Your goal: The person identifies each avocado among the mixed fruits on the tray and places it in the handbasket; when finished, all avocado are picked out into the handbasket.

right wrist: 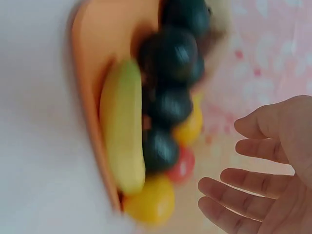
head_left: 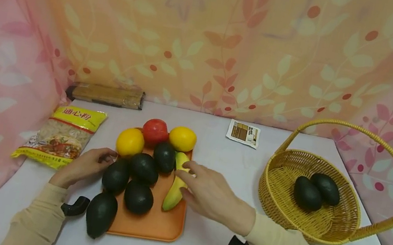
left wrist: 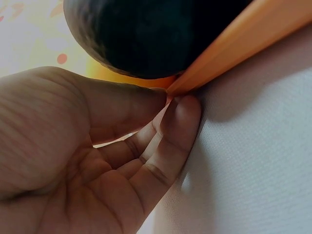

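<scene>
An orange tray (head_left: 146, 229) carries several dark avocados (head_left: 138, 197), a banana (head_left: 172, 199), two yellow fruits (head_left: 130, 142) and a red fruit (head_left: 155, 132). At the tray's left side, my left hand (head_left: 87, 167) pinches the rim; the left wrist view has thumb and fingertips meeting at the tray's edge (left wrist: 219, 61), just under an avocado (left wrist: 136, 39). My right hand (head_left: 211, 193) is over the banana's right side in the head view. Its fingers (right wrist: 239, 195) are spread and fairly straight in the right wrist view, apart from the banana (right wrist: 122, 131).
To the right stands a wicker basket (head_left: 266, 196) with a tall handle, holding two avocados (head_left: 308, 194). A yellow pasta bag (head_left: 63, 136) lies left of the tray. Along the back are a brown slatted bundle (head_left: 106, 95) and a small white packet (head_left: 243, 133).
</scene>
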The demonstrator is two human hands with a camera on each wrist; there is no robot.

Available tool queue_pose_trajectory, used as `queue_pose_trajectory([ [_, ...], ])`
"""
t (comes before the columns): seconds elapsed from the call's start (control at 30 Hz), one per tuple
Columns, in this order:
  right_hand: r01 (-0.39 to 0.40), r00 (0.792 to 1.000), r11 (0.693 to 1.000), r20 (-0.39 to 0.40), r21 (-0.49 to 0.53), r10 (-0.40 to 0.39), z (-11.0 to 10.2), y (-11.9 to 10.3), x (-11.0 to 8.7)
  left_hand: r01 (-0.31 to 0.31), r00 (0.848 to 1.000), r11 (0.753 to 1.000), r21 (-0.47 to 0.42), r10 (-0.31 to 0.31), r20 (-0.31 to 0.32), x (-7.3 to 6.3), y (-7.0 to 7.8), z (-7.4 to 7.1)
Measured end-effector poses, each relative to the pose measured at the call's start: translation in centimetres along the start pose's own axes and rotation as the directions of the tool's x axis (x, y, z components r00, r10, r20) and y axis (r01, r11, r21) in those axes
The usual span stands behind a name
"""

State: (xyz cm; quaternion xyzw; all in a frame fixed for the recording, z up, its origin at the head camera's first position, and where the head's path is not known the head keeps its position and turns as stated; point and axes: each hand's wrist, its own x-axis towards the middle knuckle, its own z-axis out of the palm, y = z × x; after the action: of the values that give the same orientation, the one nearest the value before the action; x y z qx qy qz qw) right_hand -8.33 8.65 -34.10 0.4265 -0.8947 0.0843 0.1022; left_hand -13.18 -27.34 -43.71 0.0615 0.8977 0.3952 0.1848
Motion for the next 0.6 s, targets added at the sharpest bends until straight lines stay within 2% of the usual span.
queue_pose_trajectory([
  [0.17,-0.113,0.990,0.991,-0.095,-0.076,0.106,-3.4,4.5,-3.2,-0.011,1.000,1.000,0.009,0.011,-0.009,0.0,0.2,-0.2],
  [0.3,-0.216,0.969,0.970,-0.144,-0.116,0.199,-6.0,8.1,-6.0,-0.004,1.000,1.000,0.012,0.004,-0.004,0.1,0.2,-0.2],
  [0.47,-0.390,0.917,0.908,-0.152,-0.153,0.368,-8.4,11.9,-9.6,0.013,1.000,1.000,0.009,-0.013,0.012,0.2,0.2,-0.2],
  [0.6,-0.475,0.880,0.852,-0.122,-0.222,0.459,-9.2,14.5,-12.1,-0.008,1.000,1.000,0.009,0.008,0.000,0.2,0.0,0.0],
])
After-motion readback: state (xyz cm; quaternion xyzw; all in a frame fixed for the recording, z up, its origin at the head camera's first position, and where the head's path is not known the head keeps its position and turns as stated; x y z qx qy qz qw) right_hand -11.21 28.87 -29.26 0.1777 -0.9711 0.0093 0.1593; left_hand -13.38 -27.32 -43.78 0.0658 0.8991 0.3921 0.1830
